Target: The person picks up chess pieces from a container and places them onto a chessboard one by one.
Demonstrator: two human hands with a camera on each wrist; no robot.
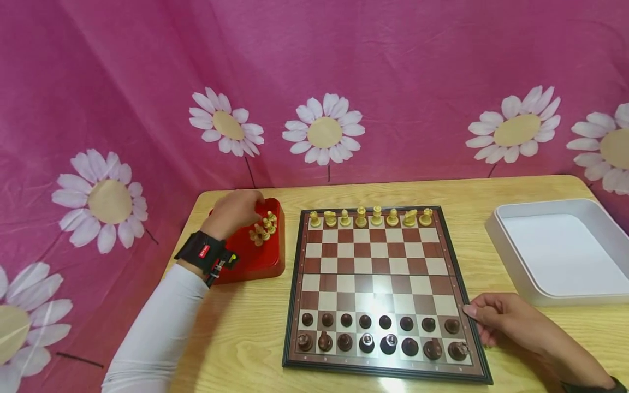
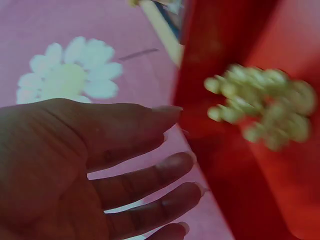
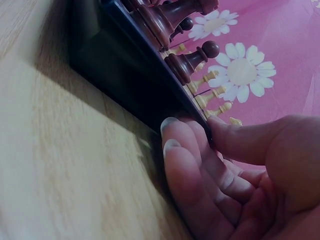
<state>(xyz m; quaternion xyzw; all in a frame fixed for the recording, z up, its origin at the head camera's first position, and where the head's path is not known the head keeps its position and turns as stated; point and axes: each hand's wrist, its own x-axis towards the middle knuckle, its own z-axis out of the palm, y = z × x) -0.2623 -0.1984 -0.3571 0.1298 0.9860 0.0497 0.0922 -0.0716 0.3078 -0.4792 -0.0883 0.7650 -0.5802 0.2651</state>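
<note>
My left hand [image 1: 235, 212] hovers at the red box [image 1: 245, 267], its fingers loosely extended and holding nothing. Inside the box stands a cluster of cream chess pawns [image 1: 265, 228]; in the left wrist view these pawns [image 2: 265, 102] are blurred, with the fingertips beside the box's rim. My right hand [image 1: 511, 322] grips the chessboard [image 1: 378, 284] by its right edge, thumb on the rim and fingers curled against the side [image 3: 135, 85]. A row of cream back-rank pieces [image 1: 361, 217] lines the far side. Dark pawns [image 1: 365, 322] and dark back-rank pieces [image 1: 366, 343] fill the two near rows.
A white tray [image 1: 501, 251] stands on the wooden table [image 1: 236, 338] to the right of the board. Behind and to the left hangs a pink cloth [image 1: 393, 71] with large daisies. Several board squares lie bare between the cream and dark pieces.
</note>
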